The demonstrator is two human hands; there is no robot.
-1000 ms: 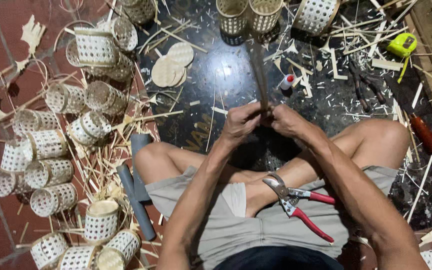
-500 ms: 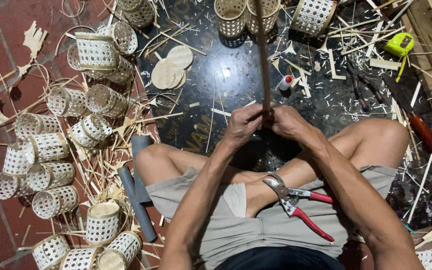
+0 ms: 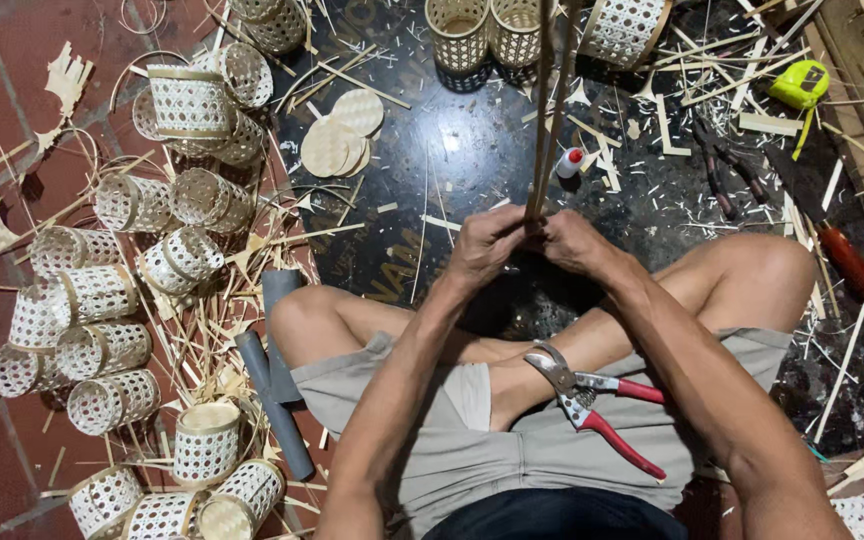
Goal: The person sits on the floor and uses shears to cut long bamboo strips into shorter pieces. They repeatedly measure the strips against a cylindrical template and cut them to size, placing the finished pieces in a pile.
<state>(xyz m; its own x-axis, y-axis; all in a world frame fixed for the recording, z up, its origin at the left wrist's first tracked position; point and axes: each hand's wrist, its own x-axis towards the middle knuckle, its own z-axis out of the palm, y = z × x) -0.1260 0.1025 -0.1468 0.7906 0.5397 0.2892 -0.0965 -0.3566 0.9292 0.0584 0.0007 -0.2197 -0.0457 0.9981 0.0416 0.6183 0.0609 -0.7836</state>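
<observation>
Now | left hand (image 3: 487,245) and right hand (image 3: 574,243) each in tight grip on bamboo strips (image 3: 544,110), pointing twelve o'clock to steady them | pruning shears (image 3: 592,400) on lap at six o'clock, within reach

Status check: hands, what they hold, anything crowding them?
Left hand and right hand both grip bamboo strips, held upright. Pruning shears on lap. Woven baskets left, clear.
</observation>
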